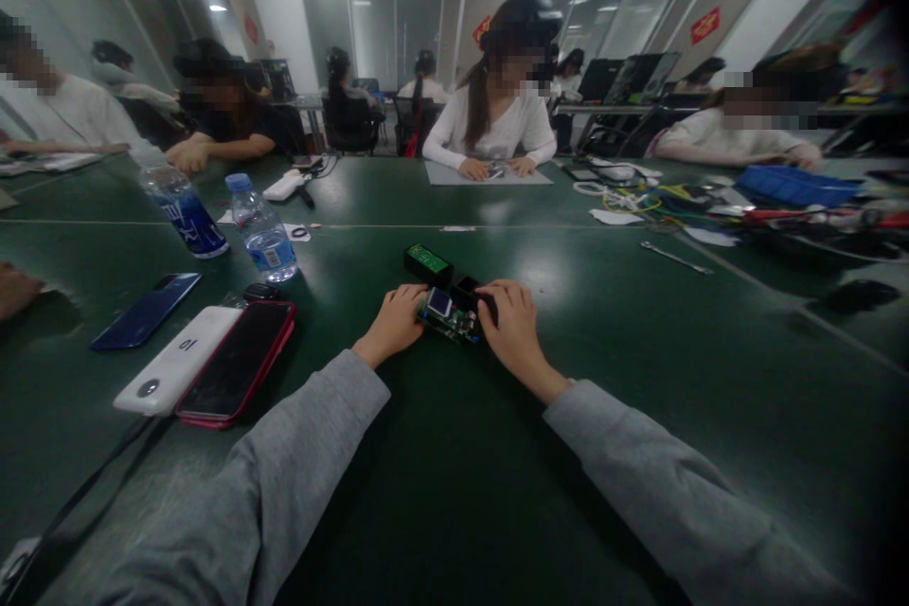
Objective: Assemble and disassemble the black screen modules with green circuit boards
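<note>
A green circuit board (461,328) with a small square display (439,303) lies on the table between my hands. My left hand (394,324) is closed, its fingertips gripping the board's left edge. Curled over a small black case part (467,290) just behind the board, my right hand (512,326) has its fingers closed on that part's right side. Part of the case is hidden by those fingers. Behind them sits a black box (426,263) with a green circuit board showing in its top.
Left of my arms lie a red-edged phone (238,365), a white power bank (177,360), a blue phone (146,311) and two water bottles (264,232). To the right are a wrench (676,258), tangled cables and a blue tray (799,187). People sit across the table.
</note>
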`<state>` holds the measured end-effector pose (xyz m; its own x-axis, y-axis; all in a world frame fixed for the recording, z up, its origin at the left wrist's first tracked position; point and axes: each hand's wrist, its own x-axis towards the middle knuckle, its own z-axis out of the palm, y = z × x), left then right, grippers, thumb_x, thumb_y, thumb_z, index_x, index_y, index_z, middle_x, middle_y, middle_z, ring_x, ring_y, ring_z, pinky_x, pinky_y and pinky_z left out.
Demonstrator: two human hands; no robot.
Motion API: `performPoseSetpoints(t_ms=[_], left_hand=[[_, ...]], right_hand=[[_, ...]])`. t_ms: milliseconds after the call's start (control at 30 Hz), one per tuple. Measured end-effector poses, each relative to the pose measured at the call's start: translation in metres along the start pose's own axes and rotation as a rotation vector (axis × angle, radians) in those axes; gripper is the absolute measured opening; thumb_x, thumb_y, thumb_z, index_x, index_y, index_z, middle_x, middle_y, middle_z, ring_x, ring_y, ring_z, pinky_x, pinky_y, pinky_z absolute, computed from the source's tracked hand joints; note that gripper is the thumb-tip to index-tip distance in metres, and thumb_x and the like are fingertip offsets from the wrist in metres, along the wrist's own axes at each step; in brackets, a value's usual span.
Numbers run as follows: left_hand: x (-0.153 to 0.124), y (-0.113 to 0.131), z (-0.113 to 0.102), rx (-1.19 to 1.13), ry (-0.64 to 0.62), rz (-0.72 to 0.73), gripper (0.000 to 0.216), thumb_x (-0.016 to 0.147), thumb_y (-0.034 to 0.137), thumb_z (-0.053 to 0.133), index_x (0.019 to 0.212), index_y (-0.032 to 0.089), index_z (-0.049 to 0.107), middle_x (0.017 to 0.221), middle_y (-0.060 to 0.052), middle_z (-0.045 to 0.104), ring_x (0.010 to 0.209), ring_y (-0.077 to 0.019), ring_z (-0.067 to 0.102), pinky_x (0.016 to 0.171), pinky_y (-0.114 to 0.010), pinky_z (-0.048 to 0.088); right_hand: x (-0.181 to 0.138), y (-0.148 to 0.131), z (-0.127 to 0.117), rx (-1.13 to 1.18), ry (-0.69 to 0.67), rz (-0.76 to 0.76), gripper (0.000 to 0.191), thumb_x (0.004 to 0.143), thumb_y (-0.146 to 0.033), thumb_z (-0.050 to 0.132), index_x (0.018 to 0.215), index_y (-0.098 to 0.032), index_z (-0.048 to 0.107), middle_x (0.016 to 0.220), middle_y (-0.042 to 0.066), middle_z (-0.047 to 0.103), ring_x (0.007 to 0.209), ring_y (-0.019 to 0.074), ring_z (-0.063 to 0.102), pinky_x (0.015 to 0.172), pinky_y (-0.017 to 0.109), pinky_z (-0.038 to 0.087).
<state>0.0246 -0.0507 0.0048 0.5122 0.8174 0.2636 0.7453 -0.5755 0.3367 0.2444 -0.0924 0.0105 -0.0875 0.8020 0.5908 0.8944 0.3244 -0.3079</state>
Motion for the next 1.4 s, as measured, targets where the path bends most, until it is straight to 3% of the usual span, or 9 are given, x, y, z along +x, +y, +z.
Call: performPoseSetpoints(t_ms=[233,933,1400], left_hand=[[-0.0003,0.0002,-0.0012,-0.010,-0.008,-0.007,0.045,0.086,0.024,0.051,0.131,0.021,0.049,0.141,-0.008,0.048,0.132,-0.0228,0.039,0.110,-0.045,0.030],[0.0009,0.0015,-0.0007,-0.011,-0.013,-0.024,0.048,0.084,0.017,0.048,0.131,0.023,0.049,0.141,-0.007,0.048,0.132,-0.0221,0.038,0.110,-0.045,0.030],[-0.0003,0.0009,-0.0008,-0.011,0.002,0.005,0.047,0.085,0.022,0.049,0.132,0.020,0.048,0.140,-0.008,0.049,0.131,-0.0234,0.039,0.108,-0.045,0.032]], right_hand=[[0.0001,0.0008,0.0012,0.004,0.001,0.001,0.023,0.092,-0.027,0.043,0.110,-0.020,0.057,0.115,0.011,0.052,0.108,0.0288,0.045,0.083,0.044,0.041],[0.0003,-0.0019,-0.0007,0.014,0.002,-0.002,0.024,0.092,-0.027,0.042,0.110,-0.020,0.057,0.114,0.011,0.052,0.107,0.0290,0.045,0.083,0.044,0.040],[0.0004,-0.0003,0.0006,-0.003,-0.007,0.004,0.023,0.092,-0.026,0.043,0.111,-0.020,0.056,0.115,0.011,0.052,0.108,0.0285,0.045,0.084,0.043,0.040]])
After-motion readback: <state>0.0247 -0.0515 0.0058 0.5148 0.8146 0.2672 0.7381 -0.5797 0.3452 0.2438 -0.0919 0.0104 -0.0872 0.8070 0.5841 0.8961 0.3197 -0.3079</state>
